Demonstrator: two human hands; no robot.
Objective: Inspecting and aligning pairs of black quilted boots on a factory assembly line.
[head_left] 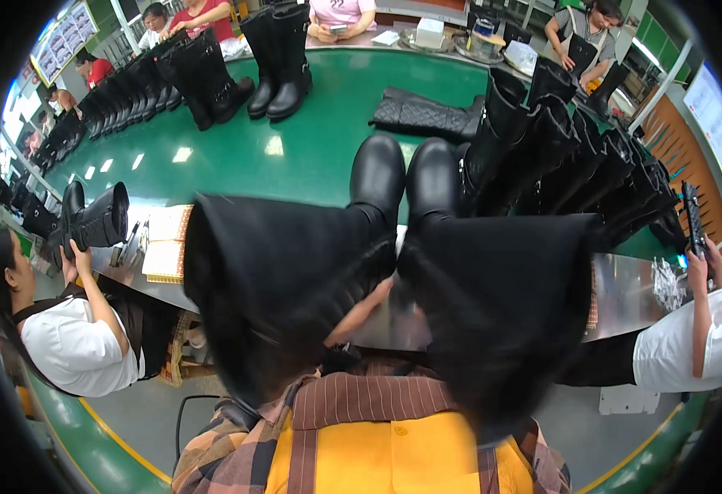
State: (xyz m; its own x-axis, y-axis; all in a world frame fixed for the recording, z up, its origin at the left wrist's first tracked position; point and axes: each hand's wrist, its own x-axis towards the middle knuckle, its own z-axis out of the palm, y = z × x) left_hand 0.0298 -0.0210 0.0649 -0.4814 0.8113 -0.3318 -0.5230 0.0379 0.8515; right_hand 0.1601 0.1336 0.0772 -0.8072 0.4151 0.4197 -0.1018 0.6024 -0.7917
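Note:
Two tall black boots fill the middle, shafts spread toward me and rounded toes side by side at the far end. The left boot (287, 263) hides much of my left arm. My left hand (361, 314) shows in part at its inner side, closed against the boot near the ankle; most fingers are hidden. My right hand is out of sight, apparently behind the right boot (501, 280). Both shafts are smeared by motion, and their openings face me. Behind the toes, a black quilted boot (427, 114) lies on its side on the green table (312, 165).
Black boots crowd the right (534, 140), and a pair (279, 66) stands at the far left of centre. A patterned stack of paper (166, 243) lies on the metal edge. Co-workers sit close on the left (81, 337) and right (690, 342); the left one holds a boot.

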